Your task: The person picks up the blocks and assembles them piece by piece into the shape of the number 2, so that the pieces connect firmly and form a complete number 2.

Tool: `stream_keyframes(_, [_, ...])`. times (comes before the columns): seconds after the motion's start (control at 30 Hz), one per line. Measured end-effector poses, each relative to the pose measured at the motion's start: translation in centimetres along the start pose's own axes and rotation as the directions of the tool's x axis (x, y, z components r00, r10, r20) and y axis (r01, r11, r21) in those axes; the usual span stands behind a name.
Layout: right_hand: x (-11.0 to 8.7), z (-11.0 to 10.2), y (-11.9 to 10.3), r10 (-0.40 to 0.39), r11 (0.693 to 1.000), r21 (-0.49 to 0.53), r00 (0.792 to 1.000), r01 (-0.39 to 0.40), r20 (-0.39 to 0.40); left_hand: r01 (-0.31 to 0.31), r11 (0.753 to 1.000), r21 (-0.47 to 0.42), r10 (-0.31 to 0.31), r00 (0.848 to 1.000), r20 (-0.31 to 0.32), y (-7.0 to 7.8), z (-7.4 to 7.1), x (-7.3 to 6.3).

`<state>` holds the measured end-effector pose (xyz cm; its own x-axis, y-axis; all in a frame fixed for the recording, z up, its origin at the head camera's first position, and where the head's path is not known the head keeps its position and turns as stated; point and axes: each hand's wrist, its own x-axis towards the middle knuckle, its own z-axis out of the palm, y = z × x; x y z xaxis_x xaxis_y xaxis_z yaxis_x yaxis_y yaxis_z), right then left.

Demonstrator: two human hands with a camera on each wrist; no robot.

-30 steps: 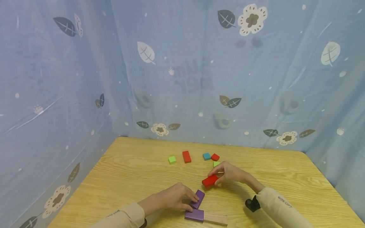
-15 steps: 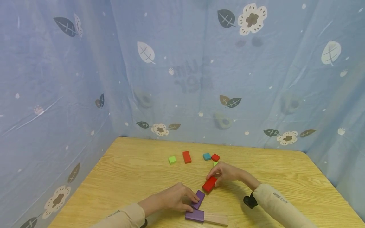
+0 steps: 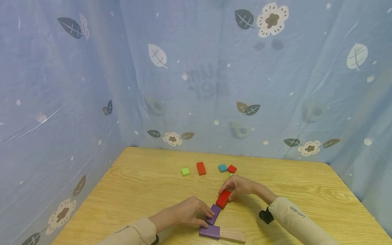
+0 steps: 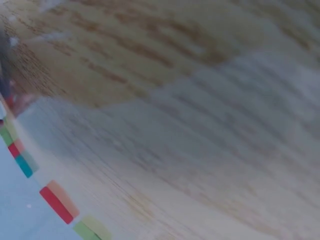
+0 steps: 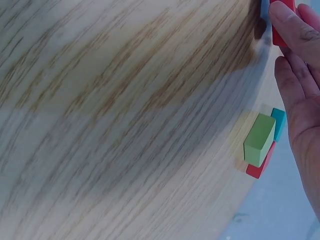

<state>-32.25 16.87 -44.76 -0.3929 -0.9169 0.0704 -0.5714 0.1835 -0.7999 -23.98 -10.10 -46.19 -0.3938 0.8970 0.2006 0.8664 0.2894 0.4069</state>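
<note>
My right hand (image 3: 240,186) pinches a red block (image 3: 223,198) between thumb and fingers; the right wrist view also shows the red block (image 5: 283,30) in its grip. The block's near end lies right at the far end of a slanted purple block (image 3: 214,213). My left hand (image 3: 191,213) holds that purple block, fingertips on its top and thumb at its near end. A second purple block (image 3: 209,231) lies just below the thumb, end to end with a plain wooden block (image 3: 232,235).
Farther back on the wooden table (image 3: 147,183) lie a lime green block (image 3: 185,171), a red block (image 3: 201,168), a blue block (image 3: 222,168) and a small red block (image 3: 232,168). Another green block (image 5: 259,140) sits partly behind my right hand. A patterned blue curtain (image 3: 196,112) stands behind.
My right hand has turned the red block and brought it left and toward me, up to the end of the slanted purple block. The left hand has stayed in place.
</note>
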Motion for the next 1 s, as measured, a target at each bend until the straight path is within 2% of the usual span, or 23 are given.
stream_keyframes(0.17, [0.4, 0.2, 0.2, -0.019, 0.999, 0.038, 0.999, 0.018, 0.027, 0.002, 1.0, -0.015, -0.002, 1.0, 0.0, 0.0, 0.1, 0.1])
stream_keyframes(0.43, [0.6, 0.4, 0.1, 0.001, 0.998, 0.06, 0.999, -0.003, 0.033, 0.016, 1.0, -0.014, -0.015, 1.0, 0.01, 0.1, -0.1, 0.1])
stream_keyframes(0.63, [0.8, 0.2, 0.2, -0.018, 1.0, 0.014, 0.999, 0.017, 0.044, 0.021, 1.0, -0.016, -0.021, 1.0, 0.016, 0.1, -0.2, 0.2])
stream_keyframes(0.87, [1.7, 0.4, 0.0, -0.082, 0.994, -0.062, 0.994, 0.086, 0.07, 0.021, 1.0, -0.009, -0.021, 1.0, 0.023, 0.0, -0.1, -0.1])
stream_keyframes(1.0, [1.8, 0.6, -0.2, -0.064, 0.992, -0.103, 0.995, 0.071, 0.071, 0.013, 1.0, -0.028, -0.012, 1.0, 0.025, 0.0, -0.1, -0.1])
